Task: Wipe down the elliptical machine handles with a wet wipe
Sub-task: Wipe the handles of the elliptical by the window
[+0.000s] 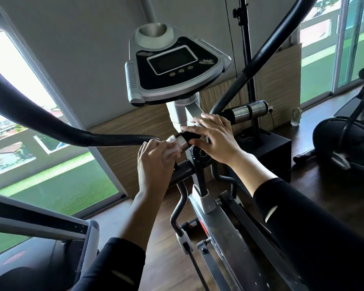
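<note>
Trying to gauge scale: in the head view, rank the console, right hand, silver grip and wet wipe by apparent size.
1. console, largest
2. right hand holding the handle, enlarged by nearness
3. silver grip
4. wet wipe, mostly hidden by the left hand

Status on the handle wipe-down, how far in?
Likely done: the right sensor grip glistens as if wet. In hand: the left hand holds the wipe against the left sensor grip, which the right hand holds. Possibly left: the left swing arm and right swing arm; can't tell if wiped.
</note>
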The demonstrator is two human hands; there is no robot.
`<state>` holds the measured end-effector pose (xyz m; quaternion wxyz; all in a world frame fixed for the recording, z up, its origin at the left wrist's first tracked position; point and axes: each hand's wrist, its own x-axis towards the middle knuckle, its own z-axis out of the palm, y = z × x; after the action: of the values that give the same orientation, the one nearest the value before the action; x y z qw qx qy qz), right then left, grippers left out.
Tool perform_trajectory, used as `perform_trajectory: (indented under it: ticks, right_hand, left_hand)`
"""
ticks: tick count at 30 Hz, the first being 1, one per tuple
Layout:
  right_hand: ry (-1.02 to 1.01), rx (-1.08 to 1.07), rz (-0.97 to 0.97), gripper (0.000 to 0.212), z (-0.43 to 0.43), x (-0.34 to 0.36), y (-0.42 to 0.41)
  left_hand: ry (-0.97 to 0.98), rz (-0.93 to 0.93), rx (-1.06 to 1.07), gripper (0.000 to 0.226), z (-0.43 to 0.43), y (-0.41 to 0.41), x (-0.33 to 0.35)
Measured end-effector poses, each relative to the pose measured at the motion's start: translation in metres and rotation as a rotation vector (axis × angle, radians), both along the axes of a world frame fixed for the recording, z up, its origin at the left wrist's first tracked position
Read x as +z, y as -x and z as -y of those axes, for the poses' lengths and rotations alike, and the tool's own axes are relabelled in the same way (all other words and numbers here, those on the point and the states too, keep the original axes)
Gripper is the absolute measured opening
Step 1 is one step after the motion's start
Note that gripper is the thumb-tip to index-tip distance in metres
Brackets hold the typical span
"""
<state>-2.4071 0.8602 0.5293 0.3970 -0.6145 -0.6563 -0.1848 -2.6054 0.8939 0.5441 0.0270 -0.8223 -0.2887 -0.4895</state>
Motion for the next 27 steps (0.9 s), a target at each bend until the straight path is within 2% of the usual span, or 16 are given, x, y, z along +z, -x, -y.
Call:
perform_trajectory:
  ticks: [5,11,16,21,27]
  right_hand:
    - [0.011,-0.001,-0.009,0.045,0.001,0.001,0.0]
    - [-0.013,0.04,-0.042,0.044,0.003,0.0,0.001]
    - [-0.039,0.065,-0.06,0.043,0.001,-0.002,-0.001]
    - [-0.076,0.067,-0.068,0.043,-0.002,-0.004,-0.001]
    - [-0.068,0.08,-0.041,0.043,-0.002,-0.006,-0.004]
  left_hand:
    - [0.035,-0.029,0.029,0.026,0.007,-0.019,0.006]
    - [-0.159,-0.07,0.102,0.03,0.004,0.009,-0.014]
    - [-0.153,-0.017,0.192,0.034,0.01,-0.007,-0.016]
    - [-0.178,-0.016,0.183,0.035,0.009,-0.012,-0.018]
    - [-0.303,-0.043,0.112,0.029,-0.003,0.005,-0.026]
